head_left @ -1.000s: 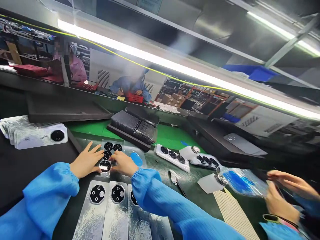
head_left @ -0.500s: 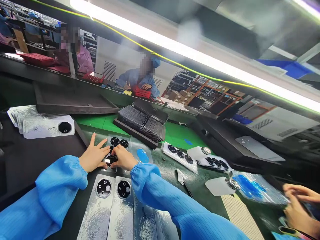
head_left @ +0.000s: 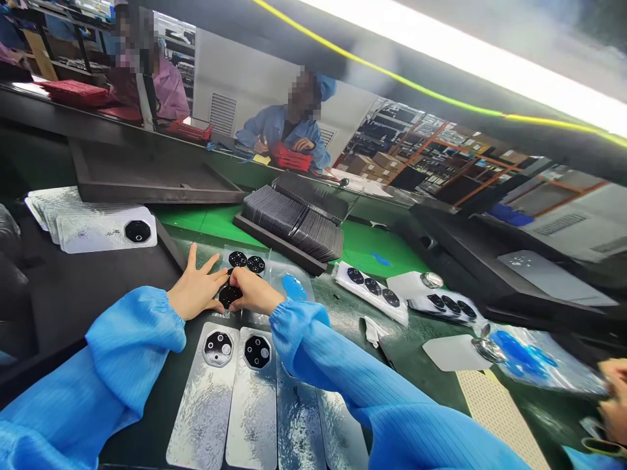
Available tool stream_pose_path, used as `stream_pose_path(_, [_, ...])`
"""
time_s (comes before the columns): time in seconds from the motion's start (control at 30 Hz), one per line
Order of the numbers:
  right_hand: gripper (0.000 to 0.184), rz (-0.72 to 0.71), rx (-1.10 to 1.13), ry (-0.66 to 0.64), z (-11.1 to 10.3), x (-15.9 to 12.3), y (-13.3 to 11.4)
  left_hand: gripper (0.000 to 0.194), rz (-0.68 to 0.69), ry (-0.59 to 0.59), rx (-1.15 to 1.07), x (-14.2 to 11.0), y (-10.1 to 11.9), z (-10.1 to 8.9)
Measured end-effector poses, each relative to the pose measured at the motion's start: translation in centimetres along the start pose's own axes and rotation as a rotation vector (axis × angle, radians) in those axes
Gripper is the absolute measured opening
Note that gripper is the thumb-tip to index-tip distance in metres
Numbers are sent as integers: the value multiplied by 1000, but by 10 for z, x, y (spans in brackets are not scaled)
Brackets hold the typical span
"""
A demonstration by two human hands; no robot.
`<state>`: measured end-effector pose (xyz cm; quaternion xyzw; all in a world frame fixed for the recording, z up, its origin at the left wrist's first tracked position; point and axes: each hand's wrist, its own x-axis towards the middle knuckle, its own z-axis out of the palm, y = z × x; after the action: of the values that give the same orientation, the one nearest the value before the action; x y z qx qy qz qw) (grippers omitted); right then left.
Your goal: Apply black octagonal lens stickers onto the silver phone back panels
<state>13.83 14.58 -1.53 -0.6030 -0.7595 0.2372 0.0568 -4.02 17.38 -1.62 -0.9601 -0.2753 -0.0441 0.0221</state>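
My left hand point(head_left: 196, 287) lies with fingers spread at the left side of a clear plastic sheet point(head_left: 268, 261) bearing round black camera lens covers point(head_left: 255, 264). My right hand point(head_left: 255, 292) is closed, its fingertips pinching at the edge of the lowest lens cover point(head_left: 229, 297) on that sheet. Fingers partly hide the covers in the middle. Nearer to me, silvery phone back panels point(head_left: 203, 398) lie side by side. The left two show octagonal black camera areas; my right sleeve covers the tops of the others.
A stack of silvery panels point(head_left: 108, 232) rests on a dark tray at left. Behind the sheet stands a rack of thin dark pieces point(head_left: 294, 219). To the right are bagged lens covers point(head_left: 372, 287), metal-topped dispensers point(head_left: 453, 352) and a co-worker's hands point(head_left: 614, 395). People sit across the bench.
The camera view has shifted, so the scene sits further right and higher. The lowest lens cover no longer shows a bright glare. Both my hands stay at the sheet.
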Motion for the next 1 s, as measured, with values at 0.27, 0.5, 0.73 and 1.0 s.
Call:
stream_pose_path(0.27, [43,-148,-8,130,13,-24,-5,51,-8,-21,32,0,2,3])
stream_pose_path(0.5, [51,-190,-54,151,-8,-24,1,50,-11,-39,68,-1,2,3])
stream_pose_path(0.73, [54,-252,-59,297,-81,-115,34,48,26,-13,28,-2,-11,13])
stream_pose_path(1.0, [34,63,409,400,-62,-223,111,67,73,139,-9,-9,5,-14])
